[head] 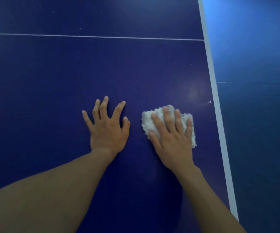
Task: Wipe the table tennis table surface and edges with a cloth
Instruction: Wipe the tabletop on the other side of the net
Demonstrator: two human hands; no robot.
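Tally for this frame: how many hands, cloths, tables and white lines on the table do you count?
Hands: 2, left hand and right hand
Cloths: 1, the white cloth
Tables: 1, the blue table
White lines: 2, thin line and edge stripe
Total: 6

Your bench (pixel 51 73) is dark blue, with a thin white line (pixel 85 36) across it and a white edge stripe (pixel 218 115) at its right. A white cloth (pixel 146 121) lies near that stripe; your left hand (pixel 108 132) rests beside it.
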